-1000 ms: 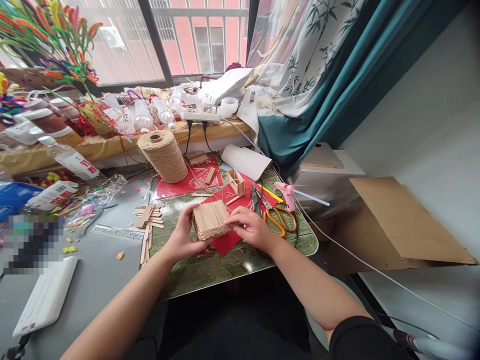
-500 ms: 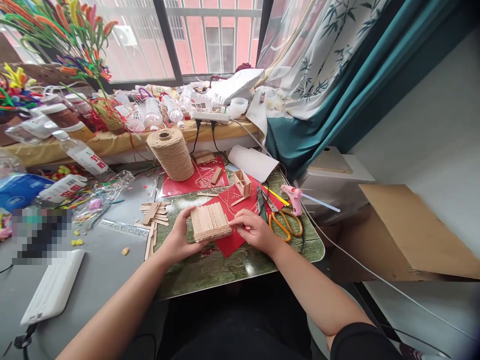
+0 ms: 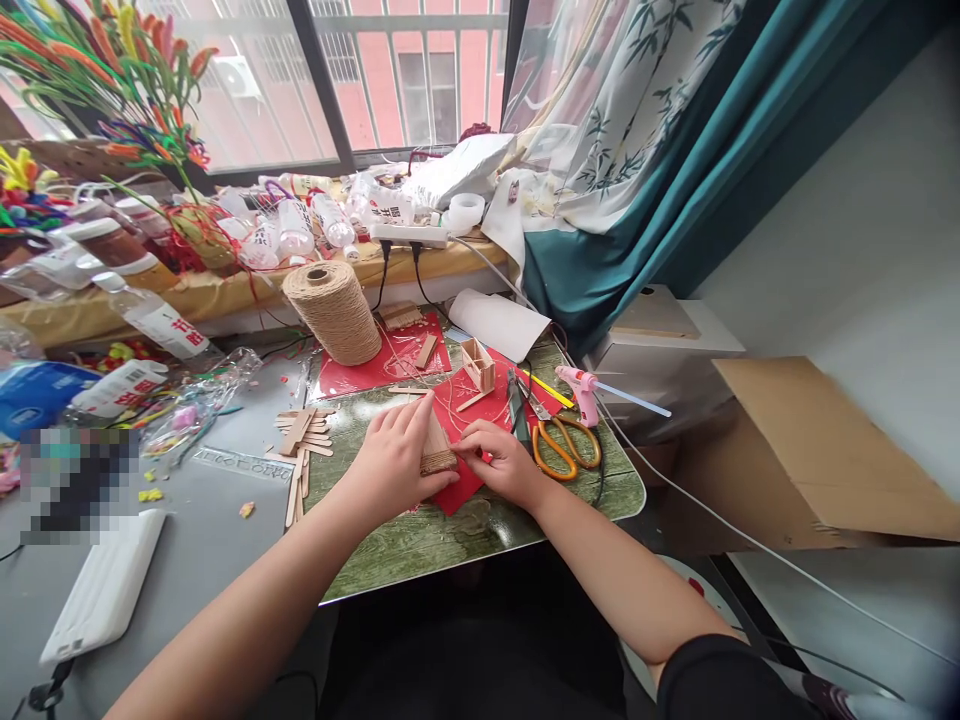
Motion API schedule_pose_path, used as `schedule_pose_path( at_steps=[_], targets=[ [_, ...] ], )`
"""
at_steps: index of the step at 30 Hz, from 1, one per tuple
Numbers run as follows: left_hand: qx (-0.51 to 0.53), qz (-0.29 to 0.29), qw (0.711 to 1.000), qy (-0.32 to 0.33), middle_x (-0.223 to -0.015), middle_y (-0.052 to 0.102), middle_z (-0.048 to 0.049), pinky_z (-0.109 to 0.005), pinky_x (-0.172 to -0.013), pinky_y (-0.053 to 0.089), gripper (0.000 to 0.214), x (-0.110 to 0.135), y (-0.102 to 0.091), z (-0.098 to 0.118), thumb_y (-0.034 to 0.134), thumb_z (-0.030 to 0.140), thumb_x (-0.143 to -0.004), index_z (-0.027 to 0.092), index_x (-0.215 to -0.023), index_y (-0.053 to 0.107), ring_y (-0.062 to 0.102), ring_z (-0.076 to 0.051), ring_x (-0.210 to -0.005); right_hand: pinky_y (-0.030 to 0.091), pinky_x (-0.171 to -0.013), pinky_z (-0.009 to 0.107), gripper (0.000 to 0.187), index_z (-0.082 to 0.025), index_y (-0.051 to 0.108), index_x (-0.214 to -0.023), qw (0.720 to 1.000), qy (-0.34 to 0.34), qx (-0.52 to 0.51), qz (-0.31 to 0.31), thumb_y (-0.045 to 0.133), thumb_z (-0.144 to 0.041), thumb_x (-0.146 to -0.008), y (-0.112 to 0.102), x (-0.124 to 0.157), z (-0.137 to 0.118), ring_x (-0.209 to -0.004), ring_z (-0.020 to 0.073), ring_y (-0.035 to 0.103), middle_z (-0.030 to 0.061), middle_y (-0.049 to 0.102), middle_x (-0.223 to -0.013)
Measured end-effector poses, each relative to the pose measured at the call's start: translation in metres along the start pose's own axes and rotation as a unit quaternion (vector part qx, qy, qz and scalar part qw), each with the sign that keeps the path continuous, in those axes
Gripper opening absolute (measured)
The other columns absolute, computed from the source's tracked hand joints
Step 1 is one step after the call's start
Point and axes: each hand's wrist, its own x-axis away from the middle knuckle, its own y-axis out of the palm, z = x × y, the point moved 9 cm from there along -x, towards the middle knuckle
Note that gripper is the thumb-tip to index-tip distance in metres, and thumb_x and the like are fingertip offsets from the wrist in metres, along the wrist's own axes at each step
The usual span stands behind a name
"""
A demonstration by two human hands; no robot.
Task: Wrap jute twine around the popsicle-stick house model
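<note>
On the red paper [image 3: 469, 487] at mid-mat [image 3: 450, 545]: block [image 3: 438, 452] of flat pale wooden sticks with a ribbed brown side showing, mostly hidden under the left hand [image 3: 394, 462], which lies flat on top with fingers stretched out and not clasped; the right hand [image 3: 501, 462] pinches the block's right end between thumb and curled fingertips. Room: bare green mat between the hands and the rounded near edge; scissors [image 3: 564, 447] just right of the right hand, loose sticks [image 3: 301, 440] at the left edge, glue gun [image 3: 582, 388] beyond. Coarse twine [image 3: 332, 312] spool, cylindrical, stands well behind.
</note>
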Motion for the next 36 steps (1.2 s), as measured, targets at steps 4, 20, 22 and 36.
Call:
schedule_pose_path(
  at_steps=[4,20,22,36],
  targets=[
    [-0.019,0.004,1.000,-0.005,-0.156,0.052,-0.0231,-0.063,-0.116,0.040,0.106,-0.004,0.012,-0.006,0.075,0.065,-0.087,0.019,-0.168,0.025,0.053,-0.046,-0.139,0.057,-0.077,0.032,0.013,-0.022,0.075,-0.108,1.000,0.008,-0.004,0.015,0.066,-0.030,-0.105,-0.004,0.002,0.004,-0.087,0.0179,0.067,0.0069,0.070,-0.098],
    [0.197,0.112,0.974,-0.027,-0.159,0.039,-0.0153,-0.060,-0.124,0.041,0.095,0.026,-0.010,-0.021,0.084,0.043,-0.085,0.034,-0.165,0.034,0.042,-0.039,-0.150,0.052,-0.074,0.031,0.017,-0.022,0.076,-0.105,0.999,0.033,-0.026,0.025,0.068,-0.036,-0.104,-0.018,0.005,0.010,-0.083,0.0167,0.064,0.0062,0.071,-0.098],
    [0.215,0.130,0.968,-0.025,-0.158,0.038,-0.0150,-0.061,-0.125,0.040,0.095,0.030,-0.010,-0.026,0.084,0.043,-0.085,0.034,-0.165,0.034,0.040,-0.039,-0.152,0.052,-0.075,0.031,0.015,-0.022,0.076,-0.106,0.999,0.026,-0.025,0.033,0.069,-0.035,-0.104,-0.020,0.005,0.010,-0.084,0.0169,0.064,0.0063,0.071,-0.098],
    [0.311,0.161,0.935,-0.045,-0.160,0.029,-0.0135,-0.060,-0.128,0.035,0.093,0.045,0.014,-0.047,0.081,0.053,-0.084,0.036,-0.163,0.034,0.032,-0.039,-0.157,0.057,-0.088,0.037,0.012,-0.022,0.076,-0.106,0.998,0.027,-0.014,0.047,0.067,-0.029,-0.104,-0.024,0.005,0.010,-0.092,0.0199,0.069,0.0073,0.073,-0.101]
  ],
)
